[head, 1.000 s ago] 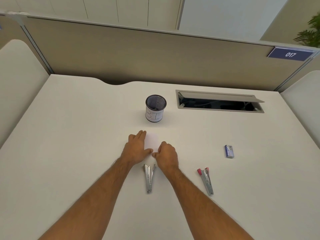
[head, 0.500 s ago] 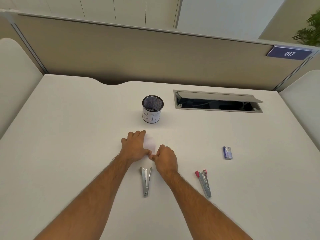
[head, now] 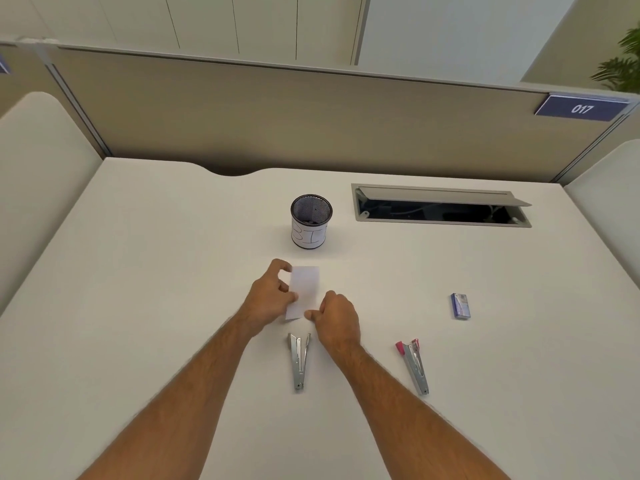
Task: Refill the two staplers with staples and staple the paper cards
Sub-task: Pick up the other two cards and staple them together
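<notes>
- While both bare forearms reach in from the near edge of the white desk (head: 138, 306), the plain silver metal stapler (head: 299, 363) lies between them, splayed open in a narrow V with its hinge toward the viewer.
- At about 3 o'clock from it, well apart, lies the second silver stapler with pink plastic tips (head: 414, 367), also open, its pink end pointing away.
- Just beyond the plain stapler, the right hand (head: 337, 322) has its fingers curled and pinches the near corner of the small white paper card (head: 304, 289) between thumb and fingers.
- At 9 o'clock of the card, the left hand (head: 272, 297) grips the card's left edge, thumb on the near part and curled fingers at the far corner.
- The card looks raised a little off the desk; whether it is one card or several cannot be told.
- At 3 o'clock from the hands, well apart, a small blue box of staples (head: 461, 305) lies flat.
- At 12 o'clock from the card stands a black mesh cup with a white label reading "BIN" (head: 311, 221), upright.
- At 3 o'clock of the cup, a grey cable hatch (head: 440, 206) is set in the desk, its lid tilted up.
- Beyond runs a beige partition (head: 277, 116) with a blue plate marked "017" (head: 581, 108) at 1 o'clock.
</notes>
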